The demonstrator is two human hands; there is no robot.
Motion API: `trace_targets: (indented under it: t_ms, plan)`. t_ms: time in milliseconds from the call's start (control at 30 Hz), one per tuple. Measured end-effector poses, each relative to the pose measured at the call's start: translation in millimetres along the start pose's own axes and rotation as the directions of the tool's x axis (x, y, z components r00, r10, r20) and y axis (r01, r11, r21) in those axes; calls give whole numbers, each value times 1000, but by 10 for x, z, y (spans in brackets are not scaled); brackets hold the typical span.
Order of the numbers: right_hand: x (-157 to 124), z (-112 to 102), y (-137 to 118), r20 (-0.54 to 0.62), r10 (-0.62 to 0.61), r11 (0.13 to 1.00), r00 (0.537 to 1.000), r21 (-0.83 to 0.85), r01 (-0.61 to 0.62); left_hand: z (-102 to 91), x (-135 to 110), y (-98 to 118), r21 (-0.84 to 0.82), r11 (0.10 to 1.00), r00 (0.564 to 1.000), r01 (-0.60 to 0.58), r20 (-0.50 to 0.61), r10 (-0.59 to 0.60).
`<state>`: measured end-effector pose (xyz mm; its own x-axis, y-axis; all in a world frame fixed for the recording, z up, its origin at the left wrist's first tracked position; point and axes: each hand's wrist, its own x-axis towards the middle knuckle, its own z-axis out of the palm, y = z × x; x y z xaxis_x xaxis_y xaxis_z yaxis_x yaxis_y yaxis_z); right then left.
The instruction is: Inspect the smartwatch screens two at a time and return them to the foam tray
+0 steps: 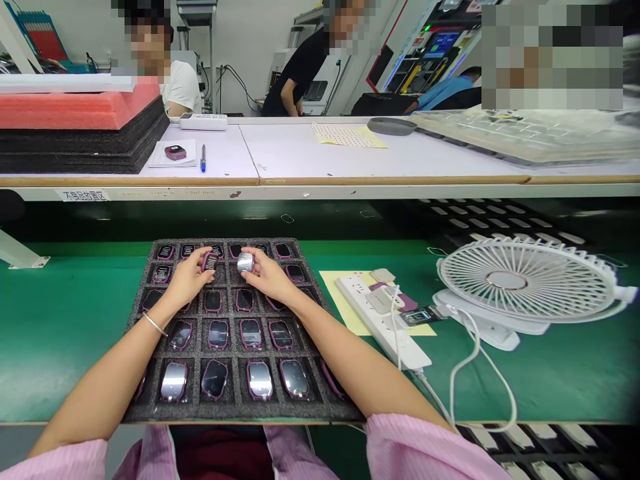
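A black foam tray (231,404) lies on the green mat in front of me, its pockets filled with several pink-rimmed smartwatch bodies (251,333). My left hand (189,277) reaches over the tray's far rows and holds a pink watch body (210,261) by its edges. My right hand (265,273) is beside it and grips a small silver piece (245,261) between the fingertips. The two held items are close together, a few centimetres apart, above the second row. A thin bracelet sits on my left wrist.
A white power strip (380,320) with plugs and a yellow sheet lie right of the tray. A white desk fan (525,280) stands at the far right, its cable looping forward. A raised shelf (320,180) carries foam stacks, a pen and papers. Two people work behind it.
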<state>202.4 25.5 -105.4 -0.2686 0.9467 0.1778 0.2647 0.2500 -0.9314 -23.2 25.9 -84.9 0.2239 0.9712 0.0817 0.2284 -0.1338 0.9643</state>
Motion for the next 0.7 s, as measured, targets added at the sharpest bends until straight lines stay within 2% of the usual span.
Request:
trace_targets:
  t_ms: [67,133,233,300,367,433,467,500,533,567,600,633,700]
  plan:
    - [36,-17,23,-12,-118,953,993,-282,110,-20,38,-46,134,989,998,-62,-17,65]
    - [58,-3,36,22,-190,875,982,-451,179,-4,51,-91,272,953,991,-130,11,133]
    - [73,38,50,94,-164,798,982,-573,188,51,57,-160,433,880,980,-197,53,194]
    - [72,37,51,98,-138,760,986,-627,169,75,56,-159,488,848,975,-209,33,221]
    - [59,-12,45,45,-162,734,986,-663,151,83,29,-54,525,828,971,-196,-17,240]
    - [39,-102,40,-69,-208,733,976,-672,109,98,-69,185,533,820,962,-210,-39,271]
    - [28,-154,42,-134,-224,741,965,-666,80,120,-156,342,510,826,956,-240,-24,293]
    - [17,-207,47,-194,-231,752,953,-658,48,154,-272,505,436,843,945,-315,59,322]
    - [6,-254,55,-245,-232,761,942,-648,19,203,-413,656,305,869,919,-391,191,346]
    - [-4,-292,65,-279,-228,768,933,-640,-4,265,-572,780,144,898,887,-416,283,365]
    - [-13,-319,76,-297,-222,773,929,-635,-18,336,-741,862,-5,918,862,-397,342,374]
    - [-21,-334,86,-304,-217,776,927,-630,-25,413,-910,898,-126,929,856,-348,362,370]
    - [-35,-330,99,-306,-209,786,929,-617,-27,559,-1213,840,-251,941,915,-226,276,293]
